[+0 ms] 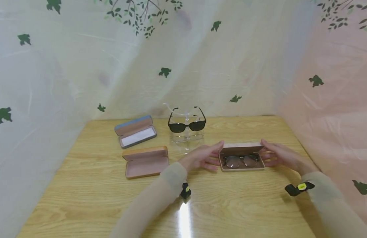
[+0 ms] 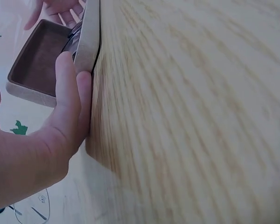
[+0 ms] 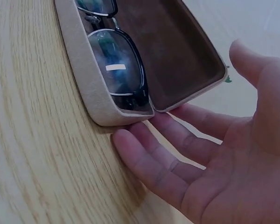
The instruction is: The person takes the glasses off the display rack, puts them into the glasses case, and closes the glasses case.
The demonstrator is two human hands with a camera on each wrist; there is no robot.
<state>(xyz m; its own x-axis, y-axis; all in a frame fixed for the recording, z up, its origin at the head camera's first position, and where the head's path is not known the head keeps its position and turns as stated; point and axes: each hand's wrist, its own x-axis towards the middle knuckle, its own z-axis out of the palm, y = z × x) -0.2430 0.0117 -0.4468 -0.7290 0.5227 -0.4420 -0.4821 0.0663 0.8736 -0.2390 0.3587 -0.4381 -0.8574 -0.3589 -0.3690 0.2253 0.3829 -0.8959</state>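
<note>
A: Where do your hands stand?
B: Both open, no grip. Your left hand [image 1: 201, 157] is at the left end of the case [image 1: 242, 169], fingers extended; your right hand [image 1: 279, 155] is at the right end, thumb apart from the lid [image 3: 177, 56]. The case sits on the table [image 1: 231, 205], lid raised, glasses [image 1: 246, 160] inside.
A: Your best handling?
B: My judgement: steady both ends, work the lid evenly, fingertips clear of where lid meets base. Check the glasses lie below the rim first.
A: Your surroundings?
B: Wood-grain table, bright glare [image 1: 184, 221] on your side. Pale sheet [image 1: 135, 76] behind, green leaf shapes, pinkish toward your right.
</note>
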